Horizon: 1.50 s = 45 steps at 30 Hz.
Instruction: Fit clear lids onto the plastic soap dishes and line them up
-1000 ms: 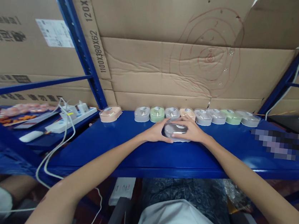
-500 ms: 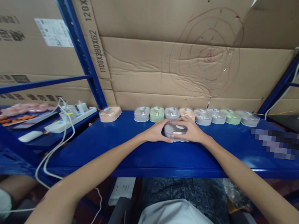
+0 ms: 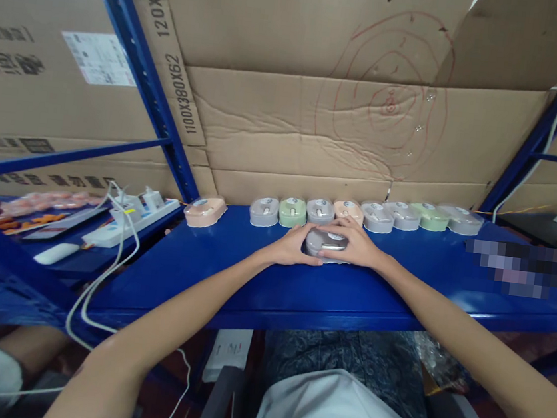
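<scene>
Between my two hands is a small grey lidded plastic box (image 3: 327, 243) with rounded corners, low over the blue shelf (image 3: 249, 286). My left hand (image 3: 295, 246) wraps round its left side, thumb along the near edge. On the right and far side, my right hand (image 3: 358, 243) curls its fingers over the box. Whether the box rests on the shelf or is slightly raised, I cannot tell. Behind my hands runs a row of similar boxes, among them a green one (image 3: 293, 213), a grey one (image 3: 320, 211) and an orange one (image 3: 349, 212), partly hidden by my fingers.
A peach box (image 3: 205, 212) sits apart at the left. Power strips (image 3: 131, 222) with white cables (image 3: 99, 282) lie beyond the left post. Cardboard (image 3: 269, 114) closes off the back. A blurred-out item (image 3: 513, 266) lies at right. Another person's limb (image 3: 25, 351) shows lower left.
</scene>
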Tool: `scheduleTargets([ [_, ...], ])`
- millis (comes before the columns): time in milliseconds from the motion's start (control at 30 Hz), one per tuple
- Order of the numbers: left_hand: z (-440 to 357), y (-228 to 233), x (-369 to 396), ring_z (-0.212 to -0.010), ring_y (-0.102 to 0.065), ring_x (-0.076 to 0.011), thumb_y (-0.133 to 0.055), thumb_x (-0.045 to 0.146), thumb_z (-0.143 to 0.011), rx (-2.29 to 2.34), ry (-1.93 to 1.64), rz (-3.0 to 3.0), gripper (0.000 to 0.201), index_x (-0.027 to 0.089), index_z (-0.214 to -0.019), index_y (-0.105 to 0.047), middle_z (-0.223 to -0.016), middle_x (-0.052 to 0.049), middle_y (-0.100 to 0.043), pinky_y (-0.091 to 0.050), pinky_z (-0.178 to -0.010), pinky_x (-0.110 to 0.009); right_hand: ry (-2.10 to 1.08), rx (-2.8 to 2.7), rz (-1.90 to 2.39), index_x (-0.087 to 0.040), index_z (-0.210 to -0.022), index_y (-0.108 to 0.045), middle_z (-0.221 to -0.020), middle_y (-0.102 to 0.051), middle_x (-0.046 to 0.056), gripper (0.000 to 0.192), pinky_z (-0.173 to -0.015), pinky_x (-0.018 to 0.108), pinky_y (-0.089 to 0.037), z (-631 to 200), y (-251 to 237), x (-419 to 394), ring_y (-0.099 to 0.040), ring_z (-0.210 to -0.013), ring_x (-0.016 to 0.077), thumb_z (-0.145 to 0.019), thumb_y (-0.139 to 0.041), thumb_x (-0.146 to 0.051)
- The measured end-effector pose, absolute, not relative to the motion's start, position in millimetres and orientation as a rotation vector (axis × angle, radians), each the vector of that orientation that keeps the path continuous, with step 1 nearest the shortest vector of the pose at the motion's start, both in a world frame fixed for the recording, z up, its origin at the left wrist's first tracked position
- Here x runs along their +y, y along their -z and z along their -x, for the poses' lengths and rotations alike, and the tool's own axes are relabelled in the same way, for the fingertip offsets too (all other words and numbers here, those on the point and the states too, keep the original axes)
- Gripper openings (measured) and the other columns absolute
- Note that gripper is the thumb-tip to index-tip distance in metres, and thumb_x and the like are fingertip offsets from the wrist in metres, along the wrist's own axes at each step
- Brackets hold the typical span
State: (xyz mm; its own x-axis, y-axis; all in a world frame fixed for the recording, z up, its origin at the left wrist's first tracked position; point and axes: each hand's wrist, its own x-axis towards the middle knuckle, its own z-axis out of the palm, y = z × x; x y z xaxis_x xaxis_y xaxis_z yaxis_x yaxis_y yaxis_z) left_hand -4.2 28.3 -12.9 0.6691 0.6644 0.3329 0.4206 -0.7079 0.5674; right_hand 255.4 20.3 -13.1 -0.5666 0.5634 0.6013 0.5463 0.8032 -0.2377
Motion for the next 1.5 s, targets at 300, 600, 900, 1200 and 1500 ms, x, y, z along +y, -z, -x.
scheduleTargets([
  [300,2,10,24,-0.142,-0.051,-0.0453,-0.088,0.068,-0.074,0.908,-0.642,-2.461,0.103,0.020,-0.155,-0.046,-0.152,-0.019,-0.056,-0.040,-0.120,-0.067,-0.128,-2.277,0.780,-0.033,-0.147,-0.071,-0.130,-0.073,0.012,0.070,-0.105,0.054,-0.056,-256,16,18,-0.071,-0.118,0.0328,-0.086,-0.085,-0.064],
  [600,2,5,20,-0.155,-0.040,-0.0457,-0.090,0.060,-0.075,0.819,-0.710,-2.527,0.111,0.023,-0.164,-0.035,-0.167,-0.021,-0.042,-0.032,-0.128,-0.067,-0.141,-2.274,0.877,-0.030,-0.148,-0.065,-0.138,-0.074,0.012,0.082,-0.109,0.057,-0.057,-254,10,13,-0.071,-0.126,0.0362,-0.077,-0.089,-0.064],
  [900,5,-6,12,-0.146,-0.053,-0.0429,-0.088,0.059,-0.078,0.797,-0.703,-2.603,0.095,0.024,-0.155,-0.045,-0.156,-0.018,-0.053,-0.043,-0.123,-0.061,-0.239,-2.163,0.818,-0.024,-0.148,-0.057,-0.146,-0.067,0.019,0.079,-0.116,0.060,-0.051,-256,15,16,-0.064,-0.136,0.0386,-0.086,-0.080,-0.067],
  [1200,33,-18,-26,-0.129,-0.065,-0.0428,-0.072,0.073,-0.091,1.075,-0.554,-2.848,0.084,0.027,-0.158,-0.048,-0.143,-0.017,-0.063,-0.049,-0.114,-0.056,-0.383,-1.907,0.946,-0.027,-0.135,-0.067,-0.135,-0.074,0.012,0.056,-0.112,0.056,-0.054,-266,18,27,-0.069,-0.126,0.0333,-0.108,-0.045,-0.071],
  [1500,113,-14,-108,-0.151,-0.050,-0.0396,-0.059,0.042,-0.100,1.443,-0.575,-3.049,0.067,0.022,-0.162,-0.043,-0.166,-0.017,-0.052,-0.046,-0.122,-0.060,-0.243,-1.995,0.961,-0.028,-0.131,-0.070,-0.127,-0.076,0.012,0.055,-0.111,0.057,-0.053,-264,18,24,-0.070,-0.122,0.0336,-0.110,-0.041,-0.069],
])
